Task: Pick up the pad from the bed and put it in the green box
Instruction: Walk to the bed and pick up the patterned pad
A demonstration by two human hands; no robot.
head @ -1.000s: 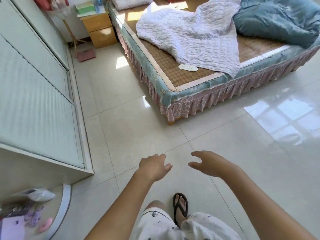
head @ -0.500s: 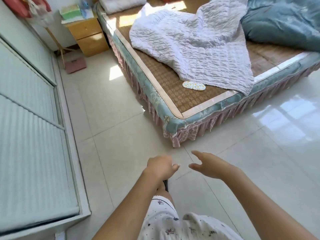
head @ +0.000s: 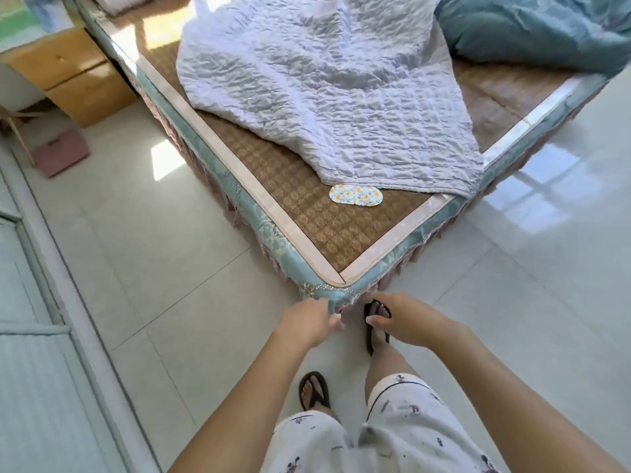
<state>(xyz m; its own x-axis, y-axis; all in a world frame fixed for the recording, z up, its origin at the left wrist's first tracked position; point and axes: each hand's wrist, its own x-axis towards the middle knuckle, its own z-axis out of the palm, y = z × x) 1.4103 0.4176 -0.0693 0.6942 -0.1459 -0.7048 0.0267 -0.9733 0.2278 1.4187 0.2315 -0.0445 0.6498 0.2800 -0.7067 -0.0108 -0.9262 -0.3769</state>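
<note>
A small oval pad (head: pixel 355 195) with an orange and blue print lies flat on the woven mat of the bed (head: pixel 317 230), just below the edge of a white quilt (head: pixel 327 93). My left hand (head: pixel 307 322) hangs loosely curled at the bed's near corner, holding nothing. My right hand (head: pixel 406 320) is beside it, fingers spread and empty. Both hands are well short of the pad. A green box (head: pixel 20 23) shows only as a blurred green patch on the bedside cabinet at the top left.
A wooden bedside cabinet (head: pixel 71 76) stands left of the bed, with a pink flat object (head: pixel 59 152) on the floor near it. A white wardrobe (head: pixel 30 336) lines the left side. A blue duvet (head: pixel 532 29) lies at the bed's far right. My feet in flip-flops are on glossy tiles.
I have walked up to the bed, so its corner now sits right in front of my hands and the pad is much closer. Both hands stayed out in front, empty.
</note>
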